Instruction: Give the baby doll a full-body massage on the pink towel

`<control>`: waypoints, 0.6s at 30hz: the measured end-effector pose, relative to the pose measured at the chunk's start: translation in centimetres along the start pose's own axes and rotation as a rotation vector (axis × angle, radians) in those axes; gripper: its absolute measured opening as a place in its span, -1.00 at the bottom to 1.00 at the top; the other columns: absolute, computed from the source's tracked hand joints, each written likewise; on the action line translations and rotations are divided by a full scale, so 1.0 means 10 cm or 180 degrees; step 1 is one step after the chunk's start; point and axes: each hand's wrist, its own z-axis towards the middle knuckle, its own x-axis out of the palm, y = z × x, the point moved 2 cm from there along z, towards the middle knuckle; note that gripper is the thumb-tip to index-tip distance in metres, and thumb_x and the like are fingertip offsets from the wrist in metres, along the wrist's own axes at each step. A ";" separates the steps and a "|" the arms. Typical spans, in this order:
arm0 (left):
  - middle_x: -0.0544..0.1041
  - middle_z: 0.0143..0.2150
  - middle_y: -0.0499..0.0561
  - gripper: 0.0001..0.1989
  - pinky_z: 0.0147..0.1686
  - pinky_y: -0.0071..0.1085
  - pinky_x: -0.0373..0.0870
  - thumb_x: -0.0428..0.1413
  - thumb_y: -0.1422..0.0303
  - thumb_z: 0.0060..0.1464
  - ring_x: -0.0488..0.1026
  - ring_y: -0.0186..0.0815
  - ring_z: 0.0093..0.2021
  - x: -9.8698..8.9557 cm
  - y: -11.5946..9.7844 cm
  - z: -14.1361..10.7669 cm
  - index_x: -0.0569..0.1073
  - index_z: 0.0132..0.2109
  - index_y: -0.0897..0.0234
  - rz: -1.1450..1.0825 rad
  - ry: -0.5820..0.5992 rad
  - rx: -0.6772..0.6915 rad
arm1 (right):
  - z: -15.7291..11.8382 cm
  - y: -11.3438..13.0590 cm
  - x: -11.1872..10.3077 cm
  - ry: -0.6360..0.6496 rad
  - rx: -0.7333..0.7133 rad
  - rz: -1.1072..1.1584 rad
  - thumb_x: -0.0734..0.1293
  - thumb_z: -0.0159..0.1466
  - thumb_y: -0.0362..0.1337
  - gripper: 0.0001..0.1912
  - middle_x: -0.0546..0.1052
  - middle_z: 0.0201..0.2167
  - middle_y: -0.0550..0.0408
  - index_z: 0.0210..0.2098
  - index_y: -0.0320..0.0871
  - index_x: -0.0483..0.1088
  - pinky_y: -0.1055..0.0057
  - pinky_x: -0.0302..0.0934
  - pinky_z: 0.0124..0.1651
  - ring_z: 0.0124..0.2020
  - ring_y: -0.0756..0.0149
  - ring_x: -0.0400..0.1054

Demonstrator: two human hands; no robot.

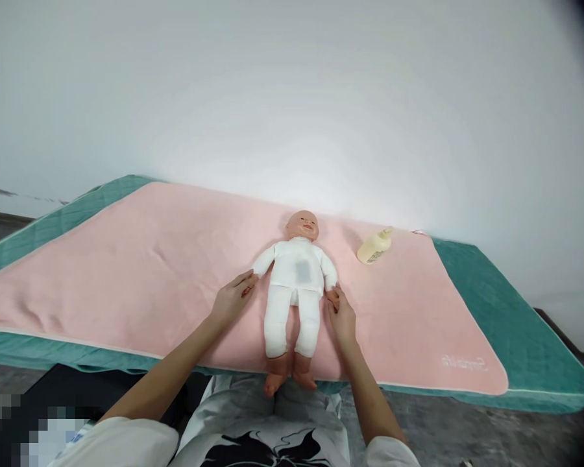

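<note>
A baby doll (pixel 299 266) with a white cloth body lies on its back on a pink mat (pixel 175 259), head toward the wall and feet over the near edge. My left hand (pixel 233 297) is closed around the doll's hand on the left side of the picture. On the other side, my right hand (pixel 342 314) grips the doll's other hand. Both doll arms slope outward and down from its shoulders. The fingers of each hand partly hide the doll's hands.
A pale yellow pump bottle (pixel 374 248) stands on the mat to the right of the doll. Under the mat is a green padded cover (pixel 506 305). The white wall (pixel 292 97) rises directly behind. A dark object (pixel 43 402), partly blurred out, sits below at the left.
</note>
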 end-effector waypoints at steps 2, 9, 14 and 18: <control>0.44 0.23 -0.06 -0.63 0.09 -0.28 0.47 -0.09 0.23 0.24 0.52 -0.23 0.07 0.02 -0.03 0.00 0.52 0.06 0.09 0.0025 0.0000 -0.0029 | 0.00 -0.01 0.00 -0.0018 -0.0015 -0.0034 0.21 0.24 -0.27 -0.48 0.35 0.26 -0.01 0.21 -0.08 0.27 0.08 0.29 0.20 0.17 0.09 0.38; 0.36 0.29 -0.03 -0.61 0.13 -0.26 0.44 -0.06 0.30 0.22 0.47 -0.19 0.13 0.07 -0.04 -0.04 0.46 0.13 0.05 0.0018 0.0082 0.0046 | -0.04 0.03 0.01 0.0024 -0.0216 -0.0202 0.18 0.30 -0.24 -0.47 0.24 0.33 -0.01 0.26 -0.07 0.22 0.07 0.29 0.20 0.24 0.07 0.30; 0.32 0.31 0.03 -0.57 0.16 -0.24 0.42 -0.01 0.36 0.17 0.41 -0.16 0.20 0.12 -0.09 -0.09 0.41 0.18 0.07 -0.0013 0.0098 0.0097 | -0.10 0.10 0.06 0.0085 -0.0544 -0.0335 0.10 0.36 -0.28 -0.54 0.22 0.35 0.02 0.22 -0.03 0.29 0.09 0.22 0.27 0.34 0.14 0.15; 0.38 0.25 0.06 -0.61 0.11 -0.25 0.46 -0.02 0.39 0.17 0.46 -0.18 0.14 0.10 -0.17 -0.08 0.46 0.11 0.08 -0.0113 -0.0012 -0.0051 | -0.10 0.09 0.03 0.0046 -0.0456 -0.0249 0.11 0.35 -0.26 -0.55 0.23 0.34 0.01 0.19 -0.03 0.31 0.09 0.24 0.24 0.33 0.12 0.17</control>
